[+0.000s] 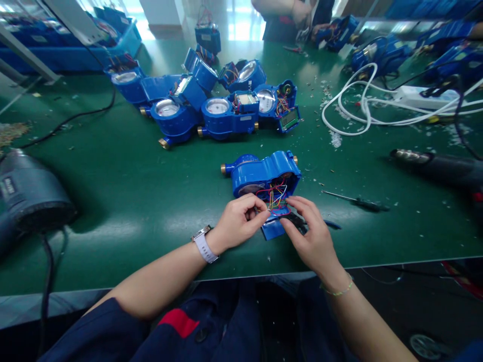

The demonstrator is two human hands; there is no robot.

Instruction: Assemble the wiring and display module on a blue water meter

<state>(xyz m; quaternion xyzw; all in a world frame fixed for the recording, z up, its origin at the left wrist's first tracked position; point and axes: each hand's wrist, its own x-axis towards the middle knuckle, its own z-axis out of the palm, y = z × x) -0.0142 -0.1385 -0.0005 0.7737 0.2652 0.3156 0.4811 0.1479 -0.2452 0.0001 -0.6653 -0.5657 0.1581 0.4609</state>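
A blue water meter lies on its side on the green table in front of me, its electronics box opened toward me. Red, yellow and white wires run from the box down to a blue cover. My left hand is closed in a pinch on thin wires at the cover's left side. My right hand is at the cover's right edge, thumb and fingers apart, the fingertips by the wires. Cutting pliers with dark handles lie partly hidden beneath the right hand.
A screwdriver lies to the right, near a heat gun. Another power tool stands at left. Several opened meters sit farther back. White cable loops around a power strip. Across the table, another person's hand shows.
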